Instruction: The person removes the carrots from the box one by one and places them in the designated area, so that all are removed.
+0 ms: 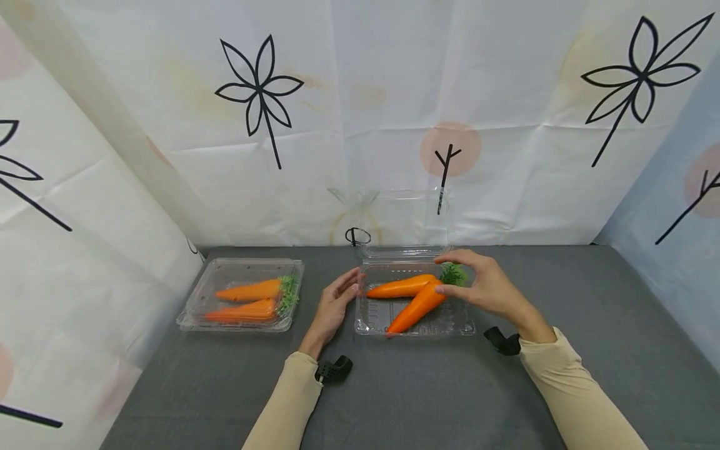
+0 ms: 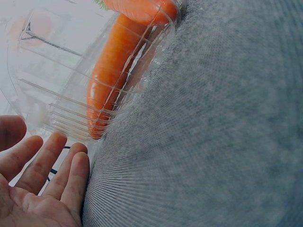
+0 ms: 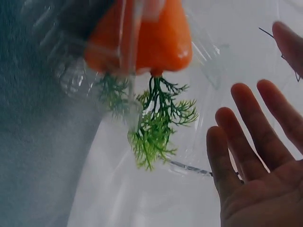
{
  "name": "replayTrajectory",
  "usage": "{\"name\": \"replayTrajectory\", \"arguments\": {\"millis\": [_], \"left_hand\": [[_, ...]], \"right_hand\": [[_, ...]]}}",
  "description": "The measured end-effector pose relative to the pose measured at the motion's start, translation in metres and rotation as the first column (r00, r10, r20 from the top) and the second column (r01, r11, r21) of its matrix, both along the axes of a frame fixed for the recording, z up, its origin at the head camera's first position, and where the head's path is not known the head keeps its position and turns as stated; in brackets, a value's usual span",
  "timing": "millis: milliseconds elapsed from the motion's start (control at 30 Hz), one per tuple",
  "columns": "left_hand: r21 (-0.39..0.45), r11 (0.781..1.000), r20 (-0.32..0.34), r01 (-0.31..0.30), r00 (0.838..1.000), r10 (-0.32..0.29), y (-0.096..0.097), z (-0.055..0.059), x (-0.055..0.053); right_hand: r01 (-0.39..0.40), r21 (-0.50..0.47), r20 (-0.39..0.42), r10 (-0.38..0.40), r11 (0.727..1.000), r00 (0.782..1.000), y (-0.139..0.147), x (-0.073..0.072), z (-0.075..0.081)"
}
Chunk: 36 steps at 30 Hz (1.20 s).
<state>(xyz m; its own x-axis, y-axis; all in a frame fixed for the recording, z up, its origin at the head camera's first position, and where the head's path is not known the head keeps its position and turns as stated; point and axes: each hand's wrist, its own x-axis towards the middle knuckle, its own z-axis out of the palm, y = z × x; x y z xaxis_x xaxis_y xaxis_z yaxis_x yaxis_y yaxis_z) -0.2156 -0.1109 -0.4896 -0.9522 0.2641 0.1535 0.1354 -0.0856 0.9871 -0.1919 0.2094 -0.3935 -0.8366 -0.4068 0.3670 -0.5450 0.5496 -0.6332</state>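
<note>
1. In front of me, a clear box [image 1: 462, 326] sits on the grey worktop [image 1: 427, 400] with its lid [image 1: 407, 219] standing up at the back, near the cloth wall [image 1: 349, 144].
2. Two orange carrots lie in that box. The back carrot [image 1: 396, 287] points its tip to the left; the front carrot [image 1: 416, 307] lies at a slant, its tip by the front rim and its thick end close against the other.
3. Green leaves [image 1: 453, 275] show at the thick ends, toward the box's right side.
4. The right hand [image 1: 488, 284] is over that right side, around the leaves. Its grip is spread, thumb well apart from the fingers, and it holds nothing. The thumb is by the front carrot's thick end; whether it touches, I cannot tell.
5. The left hand [image 1: 332, 308] is at the box's left wall. Its grip is loose, with the fingers reaching toward the plastic and pinching nothing; I cannot tell whether the fingertips touch the wall.
6. Farther left sits another box [image 1: 205, 281], lid down, with two more carrots [image 1: 247, 291] inside, leaves to the right.
7. Each wrist, just past a beige sleeve [image 1: 289, 394], bears a black camera [image 1: 334, 370].
</note>
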Motion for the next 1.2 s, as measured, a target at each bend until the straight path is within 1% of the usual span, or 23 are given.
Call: {"name": "replayTrajectory", "arguments": {"millis": [167, 400, 500, 600, 667, 767, 867, 1000, 1133, 1200], "left_hand": [[0.003, 1.000, 0.014, 0.000, 1.000, 0.000, 0.000, -0.002, 0.000], [0.008, 1.000, 0.021, -0.010, 1.000, 0.010, 0.000, -0.001, 0.000], [0.017, 1.000, 0.023, -0.011, 1.000, 0.011, 0.000, -0.002, -0.001], [0.022, 1.000, 0.018, -0.009, 1.000, 0.009, 0.000, -0.002, -0.001], [0.022, 1.000, 0.012, -0.006, 1.000, 0.006, 0.001, -0.001, -0.001], [0.022, 1.000, 0.007, -0.005, 1.000, 0.005, 0.000, -0.001, 0.000], [0.017, 1.000, 0.004, -0.004, 1.000, 0.004, 0.000, -0.001, 0.001], [0.016, 1.000, 0.008, -0.003, 1.000, 0.003, 0.000, -0.001, 0.001], [0.016, 1.000, 0.011, -0.002, 1.000, 0.002, 0.000, -0.001, 0.001], [0.014, 1.000, 0.011, -0.002, 1.000, 0.002, 0.000, 0.000, 0.001]], "right_hand": [[-0.062, 0.028, -0.023, 0.063, 0.998, 0.998, -0.005, 0.010, -0.009], [-0.103, 0.060, -0.047, 0.106, 0.993, 0.993, -0.010, 0.011, -0.014], [-0.106, 0.079, -0.047, 0.110, 0.991, 0.993, -0.011, 0.011, -0.016], [-0.102, 0.130, -0.027, 0.106, 0.986, 0.994, -0.014, 0.012, -0.020], [-0.096, 0.177, -0.019, 0.101, 0.980, 0.995, -0.017, 0.012, -0.023], [-0.082, 0.252, -0.031, 0.093, 0.964, 0.995, -0.022, 0.014, -0.027], [-0.061, 0.297, -0.040, 0.077, 0.953, 0.996, -0.025, 0.015, -0.030], [-0.052, 0.313, -0.045, 0.069, 0.948, 0.997, -0.029, 0.014, -0.033], [-0.070, 0.307, -0.063, 0.093, 0.949, 0.994, -0.031, 0.012, -0.036], [-0.080, 0.310, -0.058, 0.103, 0.947, 0.993, -0.031, 0.012, -0.038]]}}
